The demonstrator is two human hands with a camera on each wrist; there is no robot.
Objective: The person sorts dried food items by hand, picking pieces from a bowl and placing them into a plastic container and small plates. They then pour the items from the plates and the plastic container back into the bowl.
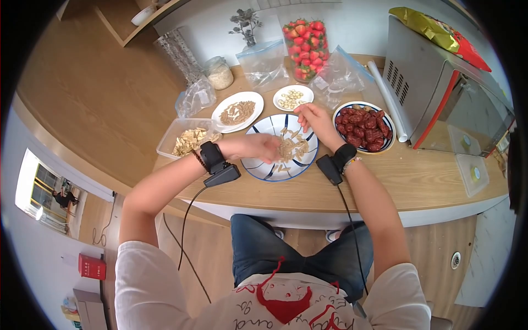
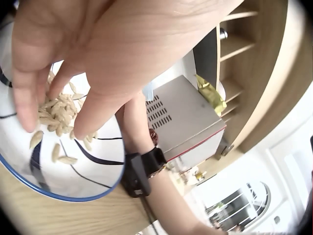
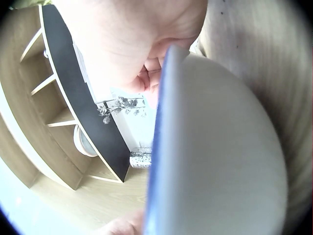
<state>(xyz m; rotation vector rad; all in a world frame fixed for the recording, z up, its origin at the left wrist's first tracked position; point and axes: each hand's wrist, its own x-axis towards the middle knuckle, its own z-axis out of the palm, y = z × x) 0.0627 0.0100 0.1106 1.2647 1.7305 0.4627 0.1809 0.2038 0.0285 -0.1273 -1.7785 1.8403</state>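
A white plate with a blue rim and dark stripes holds a pile of pale, elongated seed-like pieces. Over this pile my left hand reaches down, its thumb and fingers spread around the pieces in the left wrist view. At the plate's far right rim is my right hand, fingers loosely curled and nothing visible in them. The plate's rim hides part of that hand in the right wrist view. Just beyond it stands a small white dish with small pale yellow pieces.
An oval white plate of brown pieces and a plastic box of yellowish slices stand left. At right are a bowl of dark red dates and a microwave. A strawberry-filled container and clear bags stand behind.
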